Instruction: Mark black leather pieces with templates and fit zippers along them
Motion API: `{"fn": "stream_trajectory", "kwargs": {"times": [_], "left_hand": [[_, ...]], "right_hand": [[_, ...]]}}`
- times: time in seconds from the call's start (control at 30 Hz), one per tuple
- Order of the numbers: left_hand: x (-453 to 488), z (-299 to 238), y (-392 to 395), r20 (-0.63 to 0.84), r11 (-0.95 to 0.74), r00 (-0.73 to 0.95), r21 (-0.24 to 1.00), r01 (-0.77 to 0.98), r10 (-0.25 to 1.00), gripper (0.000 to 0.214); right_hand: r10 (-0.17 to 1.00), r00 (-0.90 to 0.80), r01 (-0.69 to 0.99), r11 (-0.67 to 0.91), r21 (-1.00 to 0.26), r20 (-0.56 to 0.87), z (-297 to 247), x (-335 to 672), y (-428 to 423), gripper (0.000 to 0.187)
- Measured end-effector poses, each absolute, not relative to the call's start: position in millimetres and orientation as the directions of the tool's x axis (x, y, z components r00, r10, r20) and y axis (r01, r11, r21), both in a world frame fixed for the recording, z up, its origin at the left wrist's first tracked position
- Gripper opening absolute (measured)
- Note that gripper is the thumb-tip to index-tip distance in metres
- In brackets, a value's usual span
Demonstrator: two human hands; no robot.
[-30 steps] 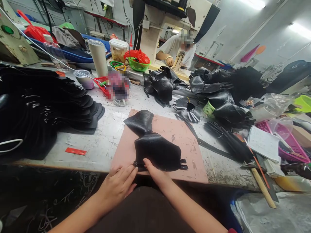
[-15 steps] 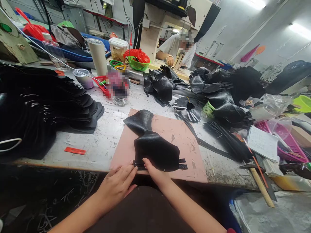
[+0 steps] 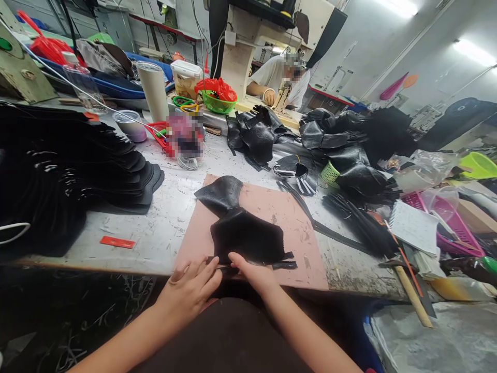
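Observation:
A black leather piece, shaped like part of a shoe upper, lies across a pink board at the table's front edge. Its shinier far lobe points to the upper left. Along the near edge run narrow black strips that jut out at the right. My left hand is at the near left corner, fingertips closed on the edge strip. My right hand grips the same edge, thumb on top and the other fingers hidden beneath.
Stacked black pieces stand at left, near a red strip. More black uppers lie behind the board. To the right are a black strap, a notebook and a wooden-handled hammer. A person works at a sewing machine opposite.
My left fingers have lifted and spread slightly at the corner. The near edge strip has separated a little from the leather piece. The view has shifted slightly.

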State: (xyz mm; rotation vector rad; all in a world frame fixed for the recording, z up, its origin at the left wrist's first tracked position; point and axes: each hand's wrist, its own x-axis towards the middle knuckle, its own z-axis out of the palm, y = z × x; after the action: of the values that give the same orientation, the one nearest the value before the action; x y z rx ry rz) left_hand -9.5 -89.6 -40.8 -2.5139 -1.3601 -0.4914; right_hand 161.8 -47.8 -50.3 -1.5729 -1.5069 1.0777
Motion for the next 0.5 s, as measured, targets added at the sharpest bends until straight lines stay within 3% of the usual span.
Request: {"fn": "stream_trajectory", "kwargs": {"times": [0.17, 0.4, 0.5], "left_hand": [[-8, -37, -91, 0.379, -0.551, 0.537, -0.082, 0.831, 0.753, 0.033], [-7, -40, -90, 0.410, -0.574, 0.545, -0.059, 0.816, 0.732, 0.051], [-4, -38, -89, 0.378, -0.547, 0.527, -0.062, 0.835, 0.762, 0.049]], "right_hand": [[0.999, 0.047, 0.501, -0.014, -0.865, 0.012, -41, 172, -46, 0.029], [0.984, -0.035, 0.575, 0.160, -0.802, 0.172, -45, 178, -46, 0.025], [0.975, -0.066, 0.628, 0.205, -0.751, 0.210, -47, 178, -46, 0.020]]}}
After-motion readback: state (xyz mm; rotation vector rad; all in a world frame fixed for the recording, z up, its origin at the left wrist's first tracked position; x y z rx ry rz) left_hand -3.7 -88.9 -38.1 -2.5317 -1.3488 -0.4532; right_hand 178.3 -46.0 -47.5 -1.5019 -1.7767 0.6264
